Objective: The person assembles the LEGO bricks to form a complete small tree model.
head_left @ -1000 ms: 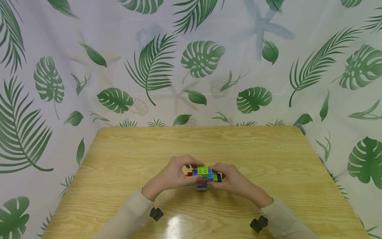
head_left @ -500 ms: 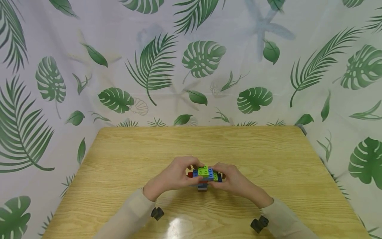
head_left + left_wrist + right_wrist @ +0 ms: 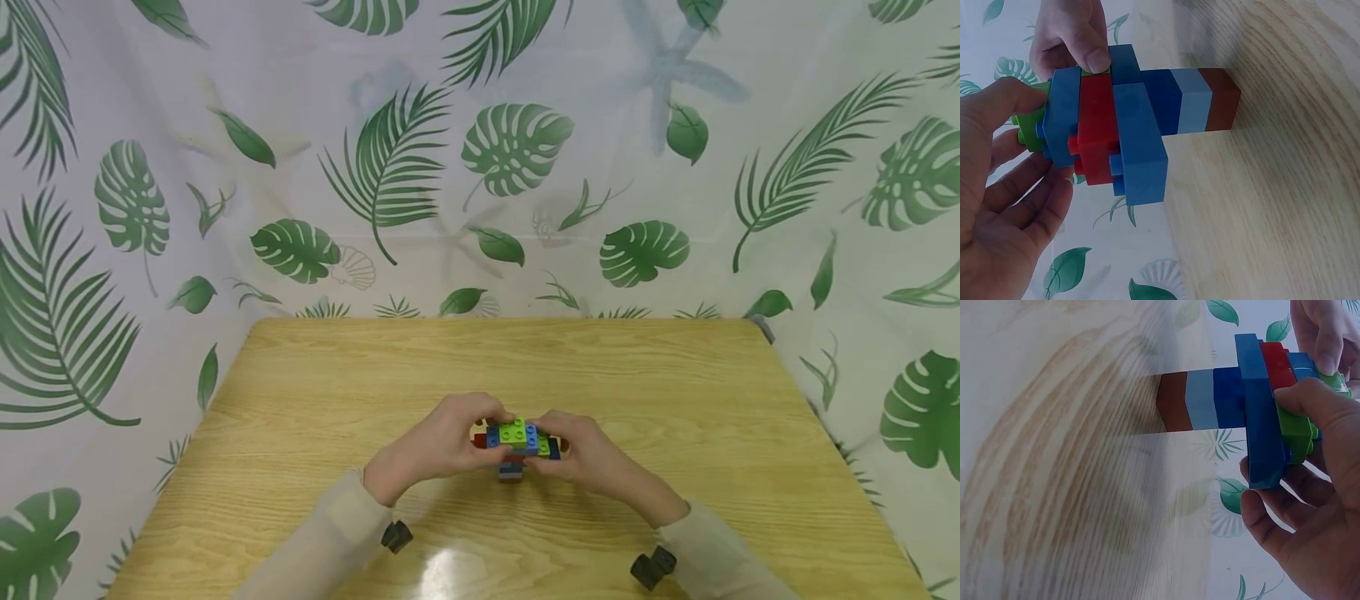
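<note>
A tower of toy building bricks stands on the wooden table, narrow below and wide on top. Its column runs from a brown brick (image 3: 1219, 100) at the bottom through a light blue brick (image 3: 1191, 100) to a dark blue brick (image 3: 1161, 103). Above come a wide blue layer (image 3: 1263, 412), a red brick (image 3: 1097, 131) beside a green brick (image 3: 1295, 434), then another blue brick (image 3: 1063, 115). A lime green brick (image 3: 513, 432) tops it. My left hand (image 3: 457, 437) pinches this top brick between thumb and fingers. My right hand (image 3: 592, 450) grips the right side, thumb on the lower green brick.
The wooden table (image 3: 360, 358) spreads around the tower on every side. Behind and beside it hangs a white curtain (image 3: 420, 192) printed with green leaves. A small black wrist device (image 3: 652, 568) sits at each sleeve.
Both hands keep their hold on the bricks, almost unmoved. The whole head view has shifted slightly, so everything appears a little further right.
</note>
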Demonstrator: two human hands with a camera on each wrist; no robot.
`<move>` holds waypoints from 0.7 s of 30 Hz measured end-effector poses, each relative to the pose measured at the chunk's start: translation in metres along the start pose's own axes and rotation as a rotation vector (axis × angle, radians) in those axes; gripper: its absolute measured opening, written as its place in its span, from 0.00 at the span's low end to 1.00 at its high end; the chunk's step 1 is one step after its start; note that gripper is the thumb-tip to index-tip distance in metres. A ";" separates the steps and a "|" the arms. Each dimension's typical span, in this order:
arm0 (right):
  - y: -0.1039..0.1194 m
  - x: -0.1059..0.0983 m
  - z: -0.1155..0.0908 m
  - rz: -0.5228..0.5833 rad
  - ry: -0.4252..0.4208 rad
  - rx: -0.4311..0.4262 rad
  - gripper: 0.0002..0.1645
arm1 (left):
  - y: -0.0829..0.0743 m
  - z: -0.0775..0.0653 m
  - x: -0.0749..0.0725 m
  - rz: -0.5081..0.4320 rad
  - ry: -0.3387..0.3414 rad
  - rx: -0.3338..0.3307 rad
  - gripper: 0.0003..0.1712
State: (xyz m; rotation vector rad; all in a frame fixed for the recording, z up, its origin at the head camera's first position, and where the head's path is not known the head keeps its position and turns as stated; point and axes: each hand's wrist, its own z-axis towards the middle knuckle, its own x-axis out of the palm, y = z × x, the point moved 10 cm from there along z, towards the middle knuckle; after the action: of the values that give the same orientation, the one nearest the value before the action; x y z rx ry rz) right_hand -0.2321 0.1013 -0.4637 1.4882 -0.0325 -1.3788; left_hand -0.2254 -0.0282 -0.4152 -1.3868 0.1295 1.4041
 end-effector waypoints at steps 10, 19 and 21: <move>0.001 -0.001 0.000 -0.006 0.007 0.031 0.22 | -0.003 -0.002 0.000 0.028 -0.032 0.031 0.16; 0.000 -0.001 -0.001 -0.012 0.010 0.035 0.23 | 0.007 -0.007 0.002 -0.061 -0.058 -0.012 0.20; 0.000 -0.001 -0.001 -0.011 0.012 0.038 0.23 | 0.011 -0.009 0.003 -0.073 -0.069 -0.025 0.22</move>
State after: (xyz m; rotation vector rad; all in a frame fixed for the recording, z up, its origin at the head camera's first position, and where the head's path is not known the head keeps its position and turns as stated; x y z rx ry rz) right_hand -0.2313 0.1025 -0.4631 1.5303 -0.0426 -1.3848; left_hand -0.2269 -0.0371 -0.4261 -1.3486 0.0164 1.3945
